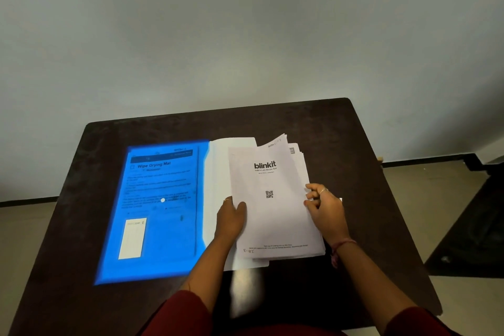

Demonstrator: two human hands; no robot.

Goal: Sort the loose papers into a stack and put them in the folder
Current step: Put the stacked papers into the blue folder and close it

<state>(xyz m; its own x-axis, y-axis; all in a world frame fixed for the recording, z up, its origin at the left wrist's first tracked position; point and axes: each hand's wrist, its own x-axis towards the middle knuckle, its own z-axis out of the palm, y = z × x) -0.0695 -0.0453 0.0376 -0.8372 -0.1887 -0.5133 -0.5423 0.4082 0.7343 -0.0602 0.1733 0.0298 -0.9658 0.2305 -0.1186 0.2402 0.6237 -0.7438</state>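
An open folder lies on the dark table: its blue transparent cover [161, 215] is spread to the left with a printed sheet showing through, and its white half [218, 172] lies to the right. A stack of white papers [272, 207], the top one printed "blinkit" with a QR code, sits on the white half, its upper edges fanned unevenly. My left hand [230, 219] grips the stack's left edge, thumb on top. My right hand [324, 206] holds the right edge with curled fingers.
The dark wooden table [354, 144] stands against a pale wall. Its right edge drops to a tiled floor, where a dark object [480, 226] lies. A small white label [132, 237] sits in the blue cover's lower corner.
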